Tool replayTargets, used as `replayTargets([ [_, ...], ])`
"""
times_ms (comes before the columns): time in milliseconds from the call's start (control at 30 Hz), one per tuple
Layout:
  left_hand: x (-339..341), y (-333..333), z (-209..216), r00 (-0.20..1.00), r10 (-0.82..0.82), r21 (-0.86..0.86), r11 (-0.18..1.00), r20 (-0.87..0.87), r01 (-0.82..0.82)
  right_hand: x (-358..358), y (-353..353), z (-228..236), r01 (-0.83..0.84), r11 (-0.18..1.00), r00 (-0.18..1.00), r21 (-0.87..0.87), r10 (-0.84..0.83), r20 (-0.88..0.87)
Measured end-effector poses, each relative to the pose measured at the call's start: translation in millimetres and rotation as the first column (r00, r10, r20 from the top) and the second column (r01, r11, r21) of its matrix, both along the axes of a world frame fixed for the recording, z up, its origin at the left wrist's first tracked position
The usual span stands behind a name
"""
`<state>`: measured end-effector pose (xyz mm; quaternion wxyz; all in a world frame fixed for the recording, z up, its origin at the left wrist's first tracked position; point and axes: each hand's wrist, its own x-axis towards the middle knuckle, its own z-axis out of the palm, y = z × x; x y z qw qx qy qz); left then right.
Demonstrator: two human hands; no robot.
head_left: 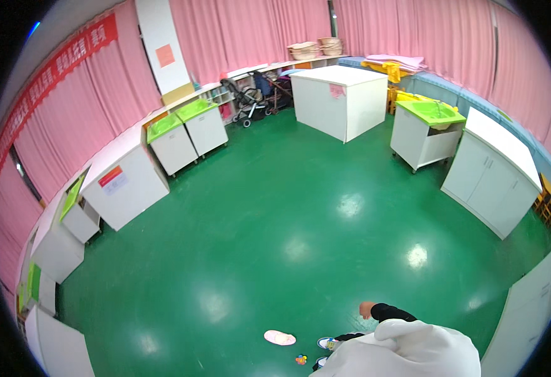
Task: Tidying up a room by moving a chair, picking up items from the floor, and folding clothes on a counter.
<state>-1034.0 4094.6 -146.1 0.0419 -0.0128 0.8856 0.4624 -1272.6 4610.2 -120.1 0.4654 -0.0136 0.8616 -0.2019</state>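
Note:
My right hand (367, 310) hangs beside my body at the end of a black sleeve, over the green floor. Its fingers look loosely curled, and nothing shows in them. My left hand is out of sight. White clothing (407, 352) covers my body at the lower right. A multicoloured shoe (327, 344) shows below it. On the floor close to my feet lies a pale pink, oval, slipper-shaped item (280, 338). Beside it sits a small multicoloured flower-shaped toy (301, 360). My hand touches neither of them.
White cabinets (131, 195) and green-topped wash units (170, 141) line the left. A large white block of cabinets (332, 103) stands at the back, near strollers (247, 103). Another wash unit (423, 135) and white cabinet (492, 169) stand right. Pink curtains (250, 31) hang behind.

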Motion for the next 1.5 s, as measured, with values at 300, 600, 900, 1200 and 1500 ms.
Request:
replayTargets([
  [300,8,15,-17,1.000,0.001,-0.042,0.999,-0.007,-0.002,-18,4,-11,-0.373,0.910,0.926,0.182,0.378,0.009],
  [600,83,20,-23,0.978,0.205,-0.113,0.973,0.021,-0.202,-12,-81,28,-0.408,0.903,0.907,-0.132,0.384,-0.175],
  [900,107,31,-21,0.951,0.310,-0.180,0.936,0.011,-0.303,-13,-80,35,-0.429,0.901,0.903,-0.065,0.428,-0.024],
  [1200,216,143,-54,0.849,0.499,-0.150,0.866,0.175,-0.477,-41,-88,9,-0.615,0.784,0.772,-0.083,0.576,-0.269],
  [1500,275,173,-61,0.205,0.259,0.271,-0.253,0.944,-0.929,-50,-179,-19,-0.510,0.812,0.851,-0.284,0.524,-0.031],
])
